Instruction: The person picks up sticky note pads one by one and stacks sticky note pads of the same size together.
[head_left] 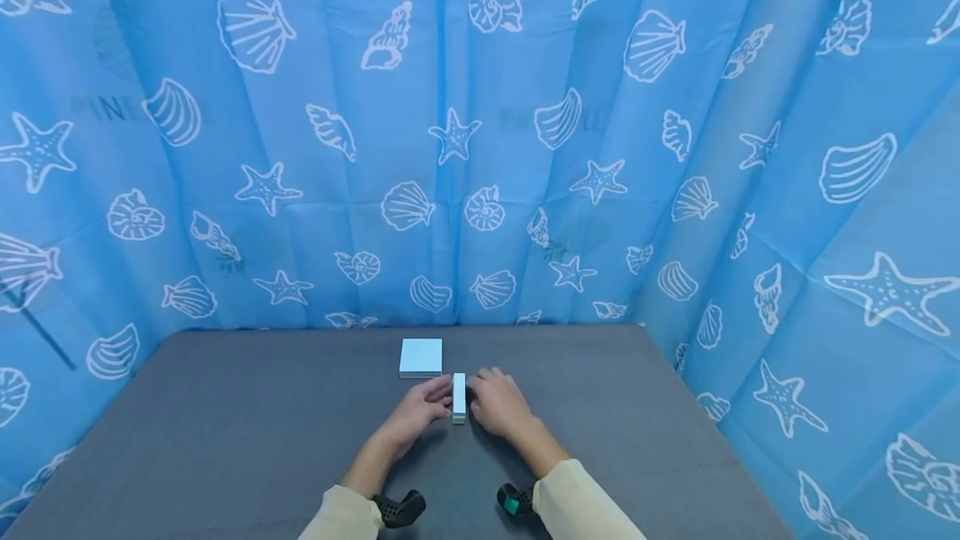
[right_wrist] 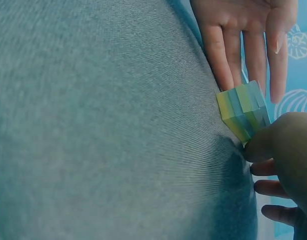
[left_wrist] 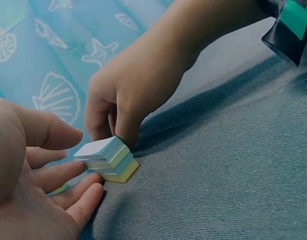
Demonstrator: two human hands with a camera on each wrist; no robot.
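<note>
A narrow stack of flat layers (head_left: 459,397), pale blue and yellow-green with a whitish top, stands on the grey cloth between both hands. Its layers sit slightly out of line in the left wrist view. My left hand (head_left: 414,417) lies at its left side, palm toward it, fingers extended, with fingertips (left_wrist: 95,178) at the stack's side. On the other side is my right hand (head_left: 498,401), its fingers loosely bent downward. In the right wrist view its thumb (right_wrist: 261,145) reaches the stack's edge, while the other fingers stay apart from it.
Just behind the left fingertips lies a square, pale blue-topped stack (head_left: 421,356). The grey cloth-covered table (head_left: 262,432) ends at a blue shell-patterned curtain (head_left: 450,190). Each wrist wears a black device, one on the left (head_left: 401,510) and one on the right (head_left: 514,499).
</note>
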